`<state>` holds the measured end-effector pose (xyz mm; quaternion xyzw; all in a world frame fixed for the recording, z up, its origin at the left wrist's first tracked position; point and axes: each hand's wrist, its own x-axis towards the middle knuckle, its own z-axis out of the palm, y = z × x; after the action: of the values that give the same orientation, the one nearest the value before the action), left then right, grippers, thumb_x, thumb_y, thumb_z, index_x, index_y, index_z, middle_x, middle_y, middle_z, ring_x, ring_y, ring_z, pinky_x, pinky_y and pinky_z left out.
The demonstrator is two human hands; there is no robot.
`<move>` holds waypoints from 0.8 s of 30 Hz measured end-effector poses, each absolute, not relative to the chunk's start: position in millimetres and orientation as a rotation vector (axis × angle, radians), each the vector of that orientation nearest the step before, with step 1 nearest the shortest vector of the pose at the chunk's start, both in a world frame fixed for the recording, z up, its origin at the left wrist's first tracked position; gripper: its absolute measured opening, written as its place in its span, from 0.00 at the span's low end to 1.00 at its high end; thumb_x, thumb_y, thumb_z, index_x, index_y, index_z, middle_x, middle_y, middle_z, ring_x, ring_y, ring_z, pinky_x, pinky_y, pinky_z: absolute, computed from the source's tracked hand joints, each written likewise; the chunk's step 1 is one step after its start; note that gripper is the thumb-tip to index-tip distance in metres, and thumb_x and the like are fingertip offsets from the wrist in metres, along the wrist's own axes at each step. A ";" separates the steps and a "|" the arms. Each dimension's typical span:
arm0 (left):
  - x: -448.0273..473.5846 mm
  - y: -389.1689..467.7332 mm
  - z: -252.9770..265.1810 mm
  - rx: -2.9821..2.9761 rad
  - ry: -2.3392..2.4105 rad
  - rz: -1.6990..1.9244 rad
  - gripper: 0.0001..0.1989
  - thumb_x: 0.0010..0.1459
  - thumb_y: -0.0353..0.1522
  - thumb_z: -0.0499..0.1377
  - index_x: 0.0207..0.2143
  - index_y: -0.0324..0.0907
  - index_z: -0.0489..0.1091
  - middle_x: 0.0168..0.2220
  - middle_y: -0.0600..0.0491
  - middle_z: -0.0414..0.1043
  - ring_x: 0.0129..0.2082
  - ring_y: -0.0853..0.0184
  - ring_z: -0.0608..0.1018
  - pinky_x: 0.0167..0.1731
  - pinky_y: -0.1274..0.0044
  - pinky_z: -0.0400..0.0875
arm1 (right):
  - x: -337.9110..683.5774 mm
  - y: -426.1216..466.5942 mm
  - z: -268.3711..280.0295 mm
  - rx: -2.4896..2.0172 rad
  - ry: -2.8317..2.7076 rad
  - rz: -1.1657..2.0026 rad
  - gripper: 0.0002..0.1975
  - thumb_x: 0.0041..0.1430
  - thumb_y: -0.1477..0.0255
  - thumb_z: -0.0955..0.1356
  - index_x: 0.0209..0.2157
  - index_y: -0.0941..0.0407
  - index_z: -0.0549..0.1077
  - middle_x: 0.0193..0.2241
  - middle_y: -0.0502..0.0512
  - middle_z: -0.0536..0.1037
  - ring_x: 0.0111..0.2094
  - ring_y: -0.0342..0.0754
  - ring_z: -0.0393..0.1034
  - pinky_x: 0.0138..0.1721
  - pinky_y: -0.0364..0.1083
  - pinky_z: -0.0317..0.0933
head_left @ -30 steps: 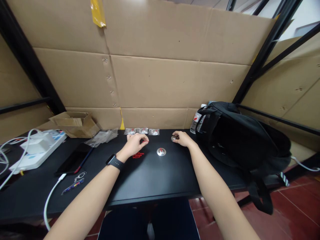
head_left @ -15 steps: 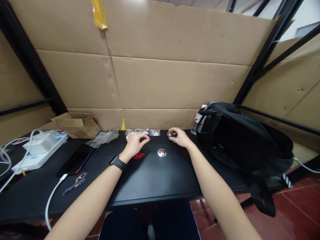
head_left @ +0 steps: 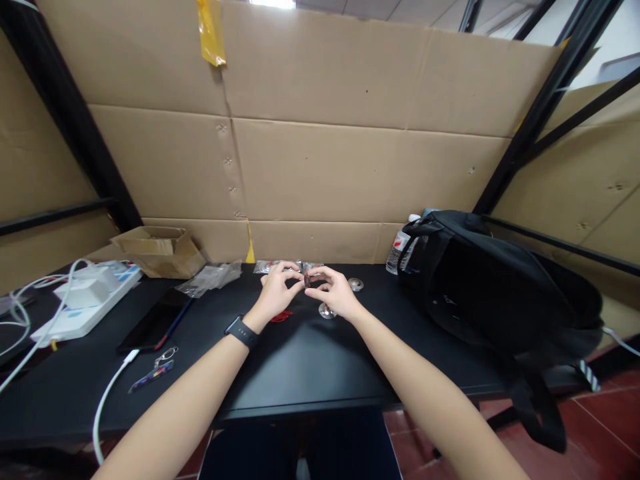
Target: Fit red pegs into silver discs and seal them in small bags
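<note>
My left hand [head_left: 280, 288], with a dark watch on the wrist, pinches at the left side of a small metal finger cymbal [head_left: 307, 280]. Its edge faces me, and any red cord in the left fingertips is too small to make out. From the other side, my right hand [head_left: 334, 291] holds the same cymbal between thumb and fingers. Partly behind my right hand, a shiny cymbal [head_left: 327, 311] with a red centre lies on the black table. Another cymbal [head_left: 355, 285] rests further back. Red cords [head_left: 282, 317] lie beneath my left hand. Clear packets [head_left: 265, 267] are partly hidden behind my hands.
On the left are a cardboard box [head_left: 160, 253], clear plastic bags [head_left: 215, 279], a phone [head_left: 155, 320], a keychain [head_left: 153, 375] and a power strip [head_left: 90, 303] with cables. A water bottle [head_left: 399, 250] and a black backpack [head_left: 500, 287] stand right. Cardboard walls the back.
My right hand has moved left with a cymbal to meet my left hand. The cymbal at the back right now shows uncovered. The view has shifted slightly.
</note>
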<state>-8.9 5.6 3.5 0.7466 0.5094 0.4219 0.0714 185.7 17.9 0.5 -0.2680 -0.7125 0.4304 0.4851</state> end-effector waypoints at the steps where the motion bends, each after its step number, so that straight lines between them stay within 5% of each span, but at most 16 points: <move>1: -8.7 4.9 3.8 2.258 1.535 1.270 0.05 0.61 0.37 0.63 0.35 0.49 0.79 0.50 0.53 0.72 0.55 0.57 0.71 0.55 0.62 0.62 | 185.8 18.0 0.5 -0.654 -1.726 1.057 0.20 0.47 0.68 0.77 0.44 0.53 0.75 0.47 0.57 0.78 0.46 0.51 0.75 0.37 0.45 0.70; 17: -1.2 -10.9 13.9 2.460 1.589 1.278 0.06 0.61 0.35 0.62 0.34 0.48 0.79 0.49 0.50 0.73 0.54 0.56 0.69 0.50 0.62 0.59 | 184.4 16.6 -0.2 -0.696 -1.591 1.201 0.20 0.43 0.63 0.79 0.35 0.56 0.74 0.42 0.56 0.80 0.42 0.50 0.78 0.47 0.50 0.71; 24: -1.1 -9.9 13.9 2.423 1.604 1.353 0.05 0.60 0.36 0.63 0.34 0.49 0.80 0.48 0.50 0.74 0.53 0.55 0.69 0.52 0.61 0.59 | 191.9 23.0 -0.1 -0.734 -1.772 1.161 0.16 0.55 0.58 0.73 0.35 0.57 0.76 0.38 0.56 0.79 0.38 0.49 0.75 0.40 0.47 0.68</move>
<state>-1.1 -9.9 13.9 0.7556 0.5002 0.4218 -0.0319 191.9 23.0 -0.1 -0.2950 -0.7118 0.4662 0.4348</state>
